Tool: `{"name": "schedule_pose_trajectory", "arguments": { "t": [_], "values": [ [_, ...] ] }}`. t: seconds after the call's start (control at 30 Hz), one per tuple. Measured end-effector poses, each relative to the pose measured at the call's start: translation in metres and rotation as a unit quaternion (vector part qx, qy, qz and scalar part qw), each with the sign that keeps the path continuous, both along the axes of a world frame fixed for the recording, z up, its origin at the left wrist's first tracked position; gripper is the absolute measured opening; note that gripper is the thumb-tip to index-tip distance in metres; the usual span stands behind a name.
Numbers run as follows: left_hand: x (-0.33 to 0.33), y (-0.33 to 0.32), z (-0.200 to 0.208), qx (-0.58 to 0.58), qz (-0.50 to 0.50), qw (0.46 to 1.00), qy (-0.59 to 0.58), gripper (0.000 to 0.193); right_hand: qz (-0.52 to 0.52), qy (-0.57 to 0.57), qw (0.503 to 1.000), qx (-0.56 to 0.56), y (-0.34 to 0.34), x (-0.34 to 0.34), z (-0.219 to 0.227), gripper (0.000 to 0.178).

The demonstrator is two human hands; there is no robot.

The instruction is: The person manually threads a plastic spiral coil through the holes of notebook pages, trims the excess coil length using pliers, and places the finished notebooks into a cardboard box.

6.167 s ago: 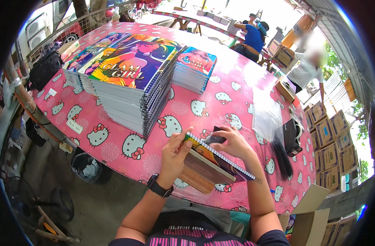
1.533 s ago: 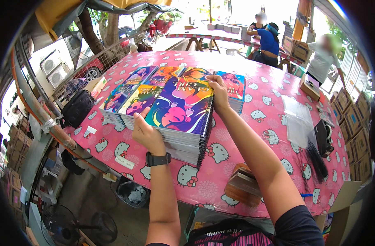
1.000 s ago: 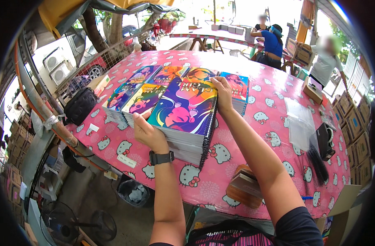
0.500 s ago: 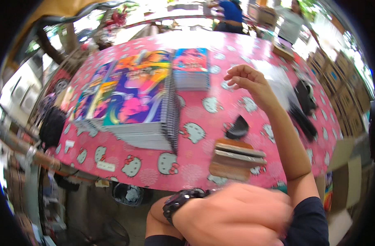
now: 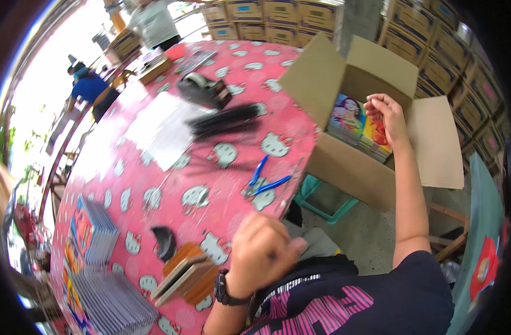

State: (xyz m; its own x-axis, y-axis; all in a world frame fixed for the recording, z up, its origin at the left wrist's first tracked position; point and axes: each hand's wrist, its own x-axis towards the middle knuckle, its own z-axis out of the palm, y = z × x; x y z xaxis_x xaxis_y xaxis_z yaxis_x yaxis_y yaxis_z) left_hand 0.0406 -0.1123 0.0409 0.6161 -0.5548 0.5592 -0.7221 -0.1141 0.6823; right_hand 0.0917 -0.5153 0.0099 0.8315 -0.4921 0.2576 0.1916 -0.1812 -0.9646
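Note:
My right hand (image 5: pixel 386 117) is raised over an open cardboard box (image 5: pixel 353 162), its fingers loosely bent and apart with nothing in them. Inside the box, below that hand, are stacks of colourful notebooks (image 5: pixel 346 120). My left hand (image 5: pixel 264 254), a dark watch on its wrist, hovers at the table's near edge. It is slightly blurred, its fingers curled into a loose fist, and nothing shows in it. Close to it on the table are a wooden block with grey strips (image 5: pixel 182 276) and a dark curved piece (image 5: pixel 165 243). Spiral-bound notebooks (image 5: pixel 107 296) stand stacked at lower left.
Blue-handled pliers (image 5: pixel 266 181), black binding coils (image 5: pixel 224 123), a tape dispenser (image 5: pixel 205 92) and a clear sheet (image 5: pixel 163 131) lie on the pink patterned table (image 5: pixel 202 176). A teal stool (image 5: pixel 325 206) stands below the box. Stacked cartons (image 5: pixel 277 19) and two people are farther off.
The view has swung right, bringing the whole box into sight. My right hand has gone from above the table to above the box; my left stays low, near my body.

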Motion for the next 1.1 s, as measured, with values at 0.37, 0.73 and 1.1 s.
{"name": "schedule_pose_trajectory", "arguments": {
  "t": [0.37,0.73,1.1],
  "values": [
    [0.051,-0.037,-0.138,0.2,0.278,0.94,-0.005,0.024,-0.291,0.494,0.765,-0.294,-0.239,0.048,-0.199,0.034],
    [0.056,-0.035,-0.143,0.204,0.311,0.926,0.062,0.015,-0.217,0.477,0.849,0.068,-0.337,0.028,-0.297,0.053],
    [0.06,-0.035,-0.142,0.2,0.304,0.928,0.078,0.014,-0.247,0.364,0.87,0.22,-0.32,0.016,-0.308,0.042]
  ]
}}
